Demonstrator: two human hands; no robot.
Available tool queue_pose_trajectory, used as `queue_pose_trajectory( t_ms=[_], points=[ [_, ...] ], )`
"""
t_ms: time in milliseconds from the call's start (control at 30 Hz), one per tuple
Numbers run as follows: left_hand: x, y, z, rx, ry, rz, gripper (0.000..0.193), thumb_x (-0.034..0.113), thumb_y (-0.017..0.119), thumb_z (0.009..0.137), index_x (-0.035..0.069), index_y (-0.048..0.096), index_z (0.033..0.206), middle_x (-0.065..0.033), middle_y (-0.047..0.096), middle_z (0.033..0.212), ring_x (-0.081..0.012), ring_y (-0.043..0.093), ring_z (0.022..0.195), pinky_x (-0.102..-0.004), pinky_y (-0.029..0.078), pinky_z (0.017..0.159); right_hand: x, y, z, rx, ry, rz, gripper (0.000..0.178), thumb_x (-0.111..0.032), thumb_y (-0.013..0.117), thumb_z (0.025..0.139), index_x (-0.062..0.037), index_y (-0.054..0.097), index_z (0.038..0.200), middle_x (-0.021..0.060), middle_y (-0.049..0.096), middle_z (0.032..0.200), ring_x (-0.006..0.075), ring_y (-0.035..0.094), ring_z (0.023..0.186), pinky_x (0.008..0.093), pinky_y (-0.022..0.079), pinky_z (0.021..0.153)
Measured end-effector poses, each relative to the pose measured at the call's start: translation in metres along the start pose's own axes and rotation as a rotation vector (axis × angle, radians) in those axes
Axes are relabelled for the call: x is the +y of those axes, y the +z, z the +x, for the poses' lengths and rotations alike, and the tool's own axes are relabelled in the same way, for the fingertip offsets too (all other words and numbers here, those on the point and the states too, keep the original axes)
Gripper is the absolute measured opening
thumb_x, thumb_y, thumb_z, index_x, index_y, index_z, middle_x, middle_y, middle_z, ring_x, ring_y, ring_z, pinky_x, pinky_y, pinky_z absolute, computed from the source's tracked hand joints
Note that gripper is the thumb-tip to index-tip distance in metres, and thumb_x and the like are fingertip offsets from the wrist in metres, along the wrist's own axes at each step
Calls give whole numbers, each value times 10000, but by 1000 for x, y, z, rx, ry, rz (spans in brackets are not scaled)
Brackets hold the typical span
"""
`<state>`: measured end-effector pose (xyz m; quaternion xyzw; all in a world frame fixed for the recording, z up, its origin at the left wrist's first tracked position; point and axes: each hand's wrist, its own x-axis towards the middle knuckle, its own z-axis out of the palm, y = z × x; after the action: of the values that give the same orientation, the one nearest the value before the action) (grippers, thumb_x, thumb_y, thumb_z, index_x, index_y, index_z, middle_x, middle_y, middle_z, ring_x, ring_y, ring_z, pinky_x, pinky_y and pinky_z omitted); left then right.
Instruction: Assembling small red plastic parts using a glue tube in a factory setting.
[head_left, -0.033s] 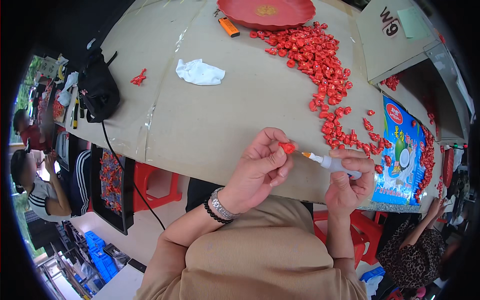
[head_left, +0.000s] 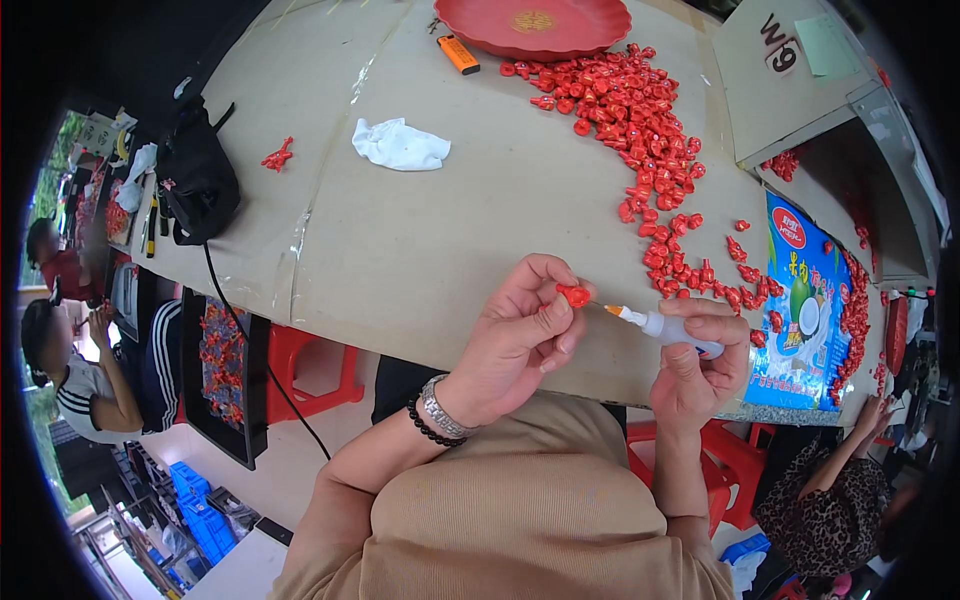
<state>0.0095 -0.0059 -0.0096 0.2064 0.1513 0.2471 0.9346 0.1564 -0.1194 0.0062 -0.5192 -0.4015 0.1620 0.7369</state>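
Observation:
Between the thumb and fingers of my left hand [head_left: 520,325] is a small red plastic part [head_left: 575,296], held above the near edge of the table. My right hand [head_left: 700,370] is wrapped round a small whitish squeeze bottle [head_left: 657,326] with an orange-based, thin needle tip. The needle points left at the red part; whether it touches or just falls short, I cannot tell. A heap of similar red parts [head_left: 640,130] spreads beyond my hands and trails down toward the right one.
A red scalloped tray [head_left: 530,40] stands at the far edge beside an orange lighter [head_left: 458,54]. A white cloth [head_left: 400,145], a loose red piece [head_left: 278,155] and a black bag [head_left: 198,170] lie leftward. Rightward are a blue printed sheet [head_left: 800,340] and a grey box [head_left: 785,75]. People sit both sides.

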Motion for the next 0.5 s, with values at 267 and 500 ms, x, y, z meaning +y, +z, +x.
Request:
queue_pose_trajectory(
  t_ms=[267, 500],
  points=[
    [1, 0, 0, -29, 83, 156, 204, 167, 609, 895, 106, 461, 1021, -43, 568, 1034, -88, 475, 634, -195, 331, 469, -2, 3, -1, -33, 1, 11, 217, -91, 707, 788, -24, 543, 912, 168, 615, 972, 235, 615, 910, 316, 480, 758],
    [3, 2, -1, -7, 90, 179, 213, 166, 620, 889, 105, 463, 1018, -39, 571, 1037, -81, 482, 634, -195, 328, 467, -2, 4, -1, -43, 5, -5, 211, -89, 706, 789, -22, 544, 908, 167, 617, 968, 226, 614, 906, 295, 482, 735]
  ],
)
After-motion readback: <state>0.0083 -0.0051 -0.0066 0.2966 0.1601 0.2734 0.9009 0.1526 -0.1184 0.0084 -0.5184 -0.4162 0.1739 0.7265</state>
